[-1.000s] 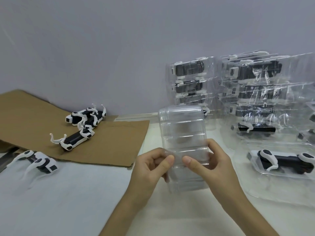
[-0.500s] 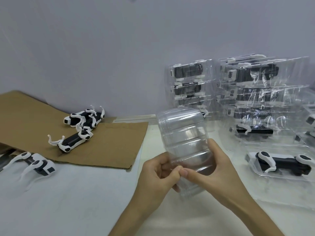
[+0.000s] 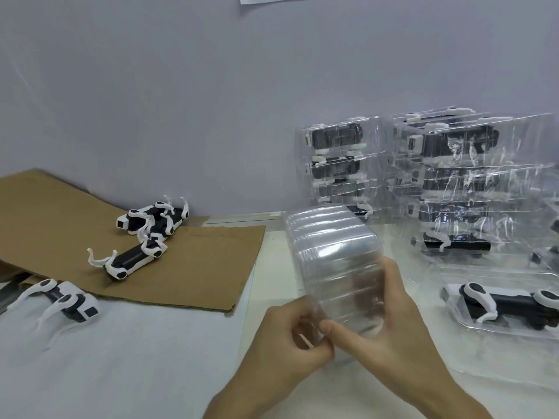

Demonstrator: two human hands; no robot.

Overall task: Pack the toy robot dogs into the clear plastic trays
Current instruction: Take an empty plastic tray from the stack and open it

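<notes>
While a stack of empty clear trays (image 3: 332,258) is held tilted over the table (image 3: 145,376), toy dogs (image 3: 133,263) lie loose at left.
Left hand (image 3: 290,334) pinches the stack's near corner; right hand (image 3: 393,331) wraps its right side; packed trays (image 3: 453,176) stand far right.

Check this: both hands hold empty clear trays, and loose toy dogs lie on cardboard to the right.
Not right: the head view shows the cardboard and loose toy dogs on the left. The left hand and right hand hold the clear trays.
</notes>
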